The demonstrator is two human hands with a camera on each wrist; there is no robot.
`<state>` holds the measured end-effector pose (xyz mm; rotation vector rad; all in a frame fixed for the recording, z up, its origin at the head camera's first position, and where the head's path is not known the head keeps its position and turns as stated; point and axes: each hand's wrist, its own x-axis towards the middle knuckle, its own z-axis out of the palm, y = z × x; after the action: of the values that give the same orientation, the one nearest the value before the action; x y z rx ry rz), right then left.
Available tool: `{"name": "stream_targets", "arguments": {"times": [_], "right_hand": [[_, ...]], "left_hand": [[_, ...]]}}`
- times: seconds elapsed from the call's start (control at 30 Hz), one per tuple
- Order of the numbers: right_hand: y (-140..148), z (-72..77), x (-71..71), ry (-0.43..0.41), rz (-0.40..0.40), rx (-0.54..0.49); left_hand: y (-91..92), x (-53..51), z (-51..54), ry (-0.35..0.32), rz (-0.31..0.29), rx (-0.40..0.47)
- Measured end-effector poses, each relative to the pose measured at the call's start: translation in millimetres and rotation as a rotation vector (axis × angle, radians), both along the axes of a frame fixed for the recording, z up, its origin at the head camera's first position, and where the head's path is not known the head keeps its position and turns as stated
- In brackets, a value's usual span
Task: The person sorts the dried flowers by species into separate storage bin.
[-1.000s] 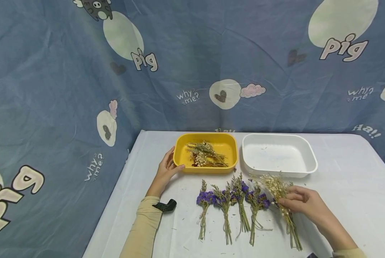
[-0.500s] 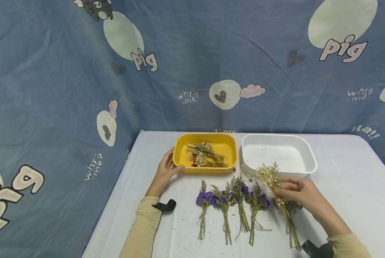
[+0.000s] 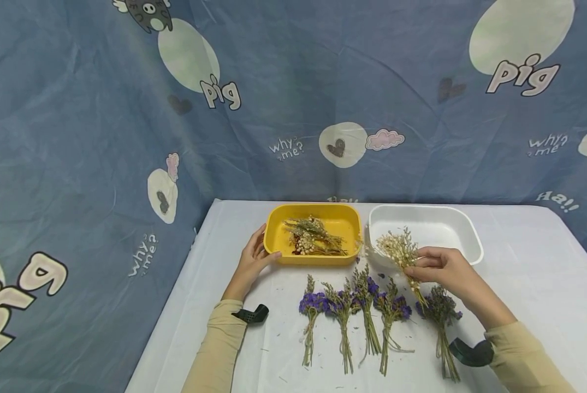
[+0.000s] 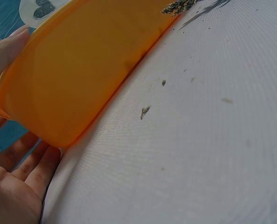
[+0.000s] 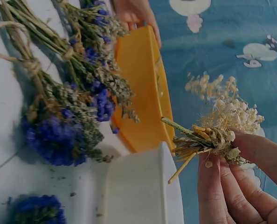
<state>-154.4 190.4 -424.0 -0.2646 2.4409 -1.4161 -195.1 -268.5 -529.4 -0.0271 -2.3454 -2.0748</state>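
My right hand (image 3: pixel 443 268) pinches a small tied bunch of cream dried flowers (image 3: pixel 396 246) above the table, by the front of the white tray (image 3: pixel 472 240). In the right wrist view, thumb and fingers close on its twine binding, with short cut stems sticking out. My left hand (image 3: pixel 253 263) holds the left end of the yellow tray (image 3: pixel 344 218), thumb at its rim and fingers at its outer corner. Inside that tray lie several dried bunches (image 3: pixel 315 237). A purple flower bunch (image 3: pixel 440 314) lies on the table below my right hand.
Several purple bunches (image 3: pixel 344 305) lie side by side in front of the trays, stems toward me. Plant crumbs dot the white tablecloth (image 3: pixel 283 349). A blue printed curtain (image 3: pixel 273 109) hangs behind the table.
My right hand has lifted the cream bunch off the purple one and carried it up and left toward the white tray. The purple bunch beneath is uncovered. My left hand stays put.
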Motion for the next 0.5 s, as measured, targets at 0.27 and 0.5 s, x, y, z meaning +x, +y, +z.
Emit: {"name": "stream_targets", "arguments": {"times": [0.27,0.5], "right_hand": [[-16.4,10.6,-21.4,-0.010,0.029,-0.013],[-32.8,19.3,-43.6,-0.011,0.078,-0.046]], "left_hand": [[-1.7,-0.3,-1.9,0.010,-0.021,0.005],[-0.6,-0.2,-1.7,0.017,-0.014,0.008]]}}
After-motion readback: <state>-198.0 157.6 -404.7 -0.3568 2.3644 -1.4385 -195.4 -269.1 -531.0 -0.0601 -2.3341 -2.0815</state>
